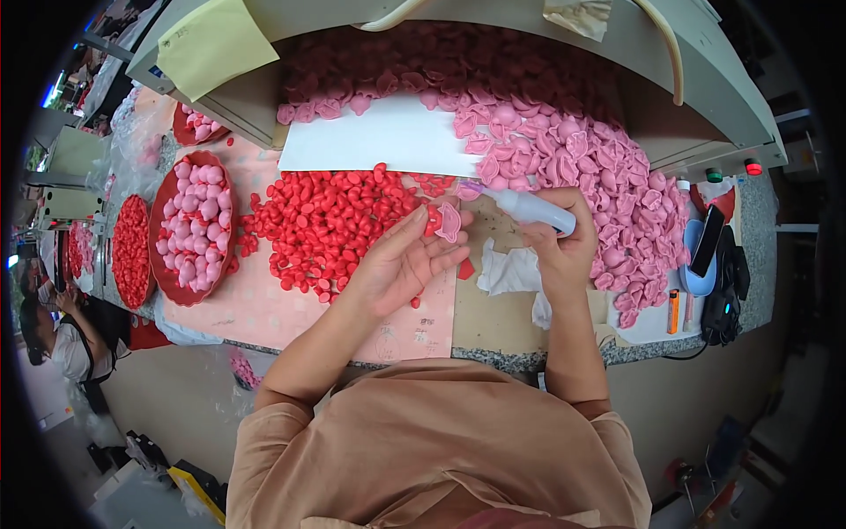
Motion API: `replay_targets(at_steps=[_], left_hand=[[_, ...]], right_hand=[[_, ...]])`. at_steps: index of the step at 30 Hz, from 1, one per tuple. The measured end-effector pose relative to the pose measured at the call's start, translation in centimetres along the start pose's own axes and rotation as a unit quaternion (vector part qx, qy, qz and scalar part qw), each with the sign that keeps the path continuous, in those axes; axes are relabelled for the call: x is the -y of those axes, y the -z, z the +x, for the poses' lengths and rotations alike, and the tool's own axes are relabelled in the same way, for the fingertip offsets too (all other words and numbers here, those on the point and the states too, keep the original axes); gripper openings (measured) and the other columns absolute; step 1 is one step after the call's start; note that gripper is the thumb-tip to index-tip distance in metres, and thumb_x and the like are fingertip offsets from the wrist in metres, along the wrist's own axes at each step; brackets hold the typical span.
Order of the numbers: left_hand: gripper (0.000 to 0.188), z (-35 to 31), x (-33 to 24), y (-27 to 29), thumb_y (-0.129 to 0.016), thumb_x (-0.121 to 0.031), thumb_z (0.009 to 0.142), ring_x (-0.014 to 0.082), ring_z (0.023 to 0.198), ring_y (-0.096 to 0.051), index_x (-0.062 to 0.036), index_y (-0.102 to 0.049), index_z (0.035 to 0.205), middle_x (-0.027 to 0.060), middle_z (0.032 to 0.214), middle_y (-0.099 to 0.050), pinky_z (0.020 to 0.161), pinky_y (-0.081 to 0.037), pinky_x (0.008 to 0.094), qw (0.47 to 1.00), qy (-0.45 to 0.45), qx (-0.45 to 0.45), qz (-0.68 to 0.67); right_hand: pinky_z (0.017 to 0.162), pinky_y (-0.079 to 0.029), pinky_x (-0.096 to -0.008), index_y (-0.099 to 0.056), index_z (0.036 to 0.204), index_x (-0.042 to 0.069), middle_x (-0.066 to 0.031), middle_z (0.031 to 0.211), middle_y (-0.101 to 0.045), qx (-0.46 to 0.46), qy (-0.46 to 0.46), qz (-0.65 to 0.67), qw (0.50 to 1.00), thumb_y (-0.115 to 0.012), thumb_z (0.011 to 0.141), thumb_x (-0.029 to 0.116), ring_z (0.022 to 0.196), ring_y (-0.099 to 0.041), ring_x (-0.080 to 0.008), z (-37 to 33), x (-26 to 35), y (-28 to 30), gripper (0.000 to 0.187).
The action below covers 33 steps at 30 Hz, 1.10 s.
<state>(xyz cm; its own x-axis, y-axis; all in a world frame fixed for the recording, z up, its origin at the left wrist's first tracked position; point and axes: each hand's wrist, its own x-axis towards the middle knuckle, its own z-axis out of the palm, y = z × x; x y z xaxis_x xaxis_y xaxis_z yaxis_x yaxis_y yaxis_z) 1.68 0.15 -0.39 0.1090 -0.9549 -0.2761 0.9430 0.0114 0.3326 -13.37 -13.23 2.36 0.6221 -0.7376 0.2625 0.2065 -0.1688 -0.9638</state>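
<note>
My left hand (394, 270) is over the front of the red pile, palm up. Between its thumb and fingers it pinches a small red piece (433, 220) with a thin-edged pink plastic piece (450, 223) against it. A translucent white squeeze bottle (535, 212) with a purple-tinted nozzle lies in the grip of my right hand (564, 251). Its tip points left, close to another pink piece (470, 189) beyond my left fingers. Glossy red pieces (326, 225) are heaped left of my hands. A large heap of pink pieces (617, 189) spreads to the right and back under the grey housing.
A red dish (166, 286) of joined pink-and-red pieces stands left, beside a dish of red pieces (132, 251). Crumpled white tissue (509, 269) lies between my arms. A phone (707, 240) rests in a blue holder at right. The grey housing (731, 115) overhangs the back. Another person (84, 339) is far left.
</note>
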Motion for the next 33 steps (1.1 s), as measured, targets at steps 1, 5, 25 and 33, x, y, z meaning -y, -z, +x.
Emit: replay_targets(at_steps=[1, 5, 25, 33], left_hand=[[0.044, 0.0, 0.1, 0.1, -0.041, -0.027, 0.096, 0.0202, 0.101, -0.058, -0.0017, -0.035, 0.132, 0.0154, 0.122, -0.051, 0.091, -0.047, 0.0350, 1.000, -0.001, -0.006, 0.011], [0.042, 0.1, 0.2, 0.3, -0.041, -0.027, 0.096, 0.0205, 0.101, -0.058, -0.0017, -0.038, 0.130, 0.0154, 0.122, -0.051, 0.091, -0.048, 0.0357, 0.999, 0.009, -0.017, 0.025], [0.033, 0.1, 0.3, 0.5, -0.047, -0.025, 0.094, 0.0245, 0.101, -0.057, -0.0031, -0.049, 0.119, 0.0150, 0.114, -0.056, 0.092, -0.047, 0.0401, 0.998, 0.018, -0.052, 0.001], [0.033, 0.1, 0.2, 0.2, -0.049, -0.025, 0.094, 0.0248, 0.101, -0.057, -0.0029, -0.049, 0.118, 0.0154, 0.114, -0.056, 0.092, -0.047, 0.0401, 0.998, 0.021, -0.065, 0.007]], right_hand=[[0.061, -0.043, -0.0197, -0.052, 0.093, 0.000, -0.0016, 0.079, -0.056, -0.003, -0.001, -0.001, 1.000, -0.064, 0.085, 0.021, 0.068, -0.052, -0.0065, -0.1, -0.4, 0.2, 0.026], [0.062, -0.045, -0.0204, -0.054, 0.094, -0.001, -0.0037, 0.080, -0.060, -0.028, 0.021, 0.044, 0.998, -0.067, 0.082, 0.018, 0.069, -0.056, -0.0077, -0.2, -1.2, 0.5, 0.026], [0.058, -0.040, -0.0235, -0.054, 0.086, -0.001, -0.0071, 0.073, -0.056, 0.015, 0.156, -0.243, 0.957, -0.063, 0.081, 0.017, 0.064, -0.051, -0.0128, 0.2, -0.7, 0.4, 0.021], [0.057, -0.041, -0.0240, -0.055, 0.086, 0.000, -0.0073, 0.072, -0.056, 0.021, 0.138, -0.252, 0.958, -0.064, 0.078, 0.011, 0.061, -0.052, -0.0133, 0.3, -0.5, 0.3, 0.016]])
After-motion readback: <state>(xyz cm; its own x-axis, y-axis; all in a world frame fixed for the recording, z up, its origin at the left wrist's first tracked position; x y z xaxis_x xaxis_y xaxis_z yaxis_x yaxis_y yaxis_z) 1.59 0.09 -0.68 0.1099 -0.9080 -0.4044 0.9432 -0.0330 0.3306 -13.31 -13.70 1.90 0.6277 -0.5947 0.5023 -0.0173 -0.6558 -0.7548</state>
